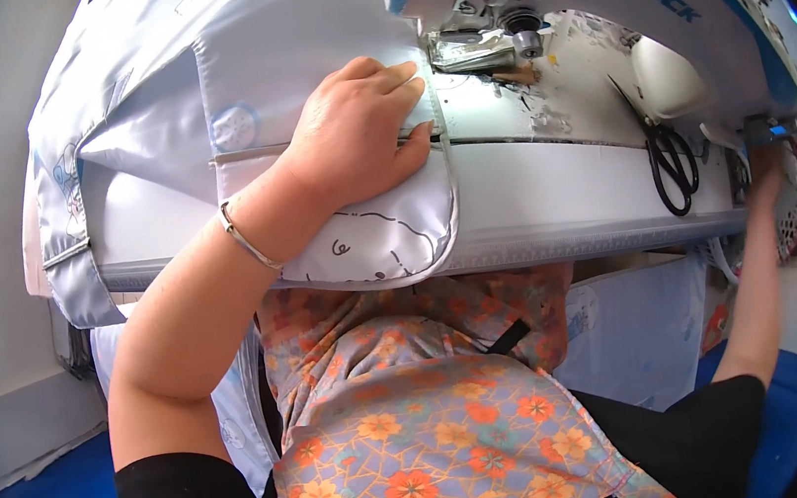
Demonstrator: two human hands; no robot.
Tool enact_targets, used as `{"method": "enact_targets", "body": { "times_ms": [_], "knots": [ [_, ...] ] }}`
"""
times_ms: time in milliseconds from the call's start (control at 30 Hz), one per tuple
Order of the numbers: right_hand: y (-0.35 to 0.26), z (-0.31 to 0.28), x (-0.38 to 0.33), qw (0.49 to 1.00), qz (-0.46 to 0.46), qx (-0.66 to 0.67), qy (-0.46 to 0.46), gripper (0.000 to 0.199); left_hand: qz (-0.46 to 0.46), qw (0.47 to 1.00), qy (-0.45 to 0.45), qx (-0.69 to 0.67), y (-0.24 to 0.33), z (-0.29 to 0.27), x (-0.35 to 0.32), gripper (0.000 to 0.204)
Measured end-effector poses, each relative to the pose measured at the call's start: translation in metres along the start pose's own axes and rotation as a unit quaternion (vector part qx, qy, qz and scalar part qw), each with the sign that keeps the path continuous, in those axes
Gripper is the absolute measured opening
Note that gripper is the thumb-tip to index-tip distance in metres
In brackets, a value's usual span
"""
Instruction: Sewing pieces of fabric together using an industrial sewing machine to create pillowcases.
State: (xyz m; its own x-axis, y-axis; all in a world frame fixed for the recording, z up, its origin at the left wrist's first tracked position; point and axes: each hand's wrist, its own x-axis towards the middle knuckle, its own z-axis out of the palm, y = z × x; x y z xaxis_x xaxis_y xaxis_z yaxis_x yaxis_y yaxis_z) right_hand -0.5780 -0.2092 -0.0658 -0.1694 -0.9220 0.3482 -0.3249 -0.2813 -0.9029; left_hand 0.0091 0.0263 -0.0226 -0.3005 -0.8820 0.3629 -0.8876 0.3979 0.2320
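my left hand (355, 135) lies flat, fingers pressed together, on the pale satin fabric (284, 44) on the counter (562, 199) beside the presser foot (475, 58). right hand (767, 169) at the machine's far end, fingers: can't tell.

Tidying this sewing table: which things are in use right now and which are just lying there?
In use:
- pale fabric, pressed by left hand
- presser foot
- handwheel, at right hand

Lying about:
- black scissors
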Motion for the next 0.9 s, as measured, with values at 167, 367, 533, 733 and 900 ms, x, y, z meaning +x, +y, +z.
{"method": "enact_targets", "body": {
  "times_ms": [167,367,533,733,900],
  "knots": [
    [-0.036,-0.054,0.017,0.738,0.044,-0.670,-0.069,0.044,0.015,1.000,0.018,-0.020,-0.013,0.014,-0.008,0.036],
    [-0.035,-0.188,0.184,0.989,0.133,0.045,0.034,0.054,-0.053,0.997,-0.032,-0.047,-0.047,0.022,0.030,0.028],
    [-0.031,-0.162,0.160,0.985,0.146,0.001,0.093,0.063,-0.039,0.968,-0.117,-0.219,-0.081,0.034,0.065,0.027],
    [-0.048,-0.157,0.148,0.986,0.104,-0.036,0.123,0.065,-0.067,0.964,-0.139,-0.215,-0.075,0.033,0.076,0.026],
    [-0.049,-0.157,0.153,0.983,0.129,-0.029,0.125,0.063,-0.065,0.967,-0.151,-0.196,-0.077,0.033,0.076,0.026]
  ]
}}
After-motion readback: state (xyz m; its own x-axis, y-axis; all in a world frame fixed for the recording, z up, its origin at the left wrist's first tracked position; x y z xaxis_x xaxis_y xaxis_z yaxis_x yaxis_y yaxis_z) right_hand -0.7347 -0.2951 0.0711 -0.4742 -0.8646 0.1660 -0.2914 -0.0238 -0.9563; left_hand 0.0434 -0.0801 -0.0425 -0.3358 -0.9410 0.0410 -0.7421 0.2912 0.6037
